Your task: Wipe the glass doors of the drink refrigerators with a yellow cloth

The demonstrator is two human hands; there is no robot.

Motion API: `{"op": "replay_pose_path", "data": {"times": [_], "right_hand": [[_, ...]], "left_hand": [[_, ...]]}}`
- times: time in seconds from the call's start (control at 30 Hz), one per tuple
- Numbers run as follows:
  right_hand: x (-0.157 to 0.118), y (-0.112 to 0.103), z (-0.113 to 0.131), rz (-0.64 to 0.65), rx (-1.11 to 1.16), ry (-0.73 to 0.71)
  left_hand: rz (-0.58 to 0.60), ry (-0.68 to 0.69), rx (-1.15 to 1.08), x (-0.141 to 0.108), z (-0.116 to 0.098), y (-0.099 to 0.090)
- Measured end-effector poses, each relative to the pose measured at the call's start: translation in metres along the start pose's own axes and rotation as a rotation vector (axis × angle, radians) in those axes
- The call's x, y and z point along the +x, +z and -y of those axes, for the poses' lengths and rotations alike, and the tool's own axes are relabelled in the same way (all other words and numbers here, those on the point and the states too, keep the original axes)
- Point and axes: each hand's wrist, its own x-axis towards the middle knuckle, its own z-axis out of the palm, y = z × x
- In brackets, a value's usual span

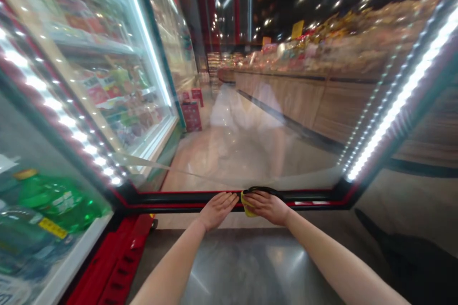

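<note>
1. The left hand (219,210) lies on the bottom rail (311,196) of the glass door, fingers nearly straight and close together, with no object seen in them; this probably steadies the hand against the frame.
2. The right hand (269,206) has its fingers bent over a yellow cloth (250,213), clamping it against the rail, seemingly to keep the cloth pressed on that narrow edge.
3. A thin black loop (265,188) arches beside the right hand and could catch the cloth; what it belongs to is unclear.
4. LED strips (404,100) flank the glass, and their glare, with reflections, may hide marks.
5. Leftward are a green soda bottle (59,200) and a red slotted grille (119,252).
</note>
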Motion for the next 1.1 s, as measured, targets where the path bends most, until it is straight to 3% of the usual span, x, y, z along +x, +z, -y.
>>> {"op": "replay_pose_path", "data": {"times": [0.13, 0.3, 0.47, 0.6, 0.83, 1.1], "right_hand": [[-0.037, -0.018, -0.012, 0.004, -0.084, 0.014], [-0.087, -0.038, -0.027, 0.039, -0.239, 0.069], [-0.127, -0.050, -0.039, 0.134, -0.222, 0.148], [-0.159, -0.060, -0.049, 0.184, -0.223, 0.225], [-0.213, -0.094, -0.059, 0.271, -0.275, 0.397], [-0.231, -0.121, -0.058, 0.270, -0.358, 0.552]], "left_hand": [[-0.120, 0.129, 0.028, 0.046, -0.023, 0.007], [-0.136, 0.184, -0.001, 0.099, -0.052, 0.013], [-0.189, 0.214, -0.035, 0.142, -0.080, 0.020], [-0.158, 0.219, -0.029, 0.173, -0.101, 0.019], [-0.115, 0.207, -0.056, 0.211, -0.129, 0.025], [-0.143, 0.222, -0.029, 0.233, -0.138, 0.026]]}}
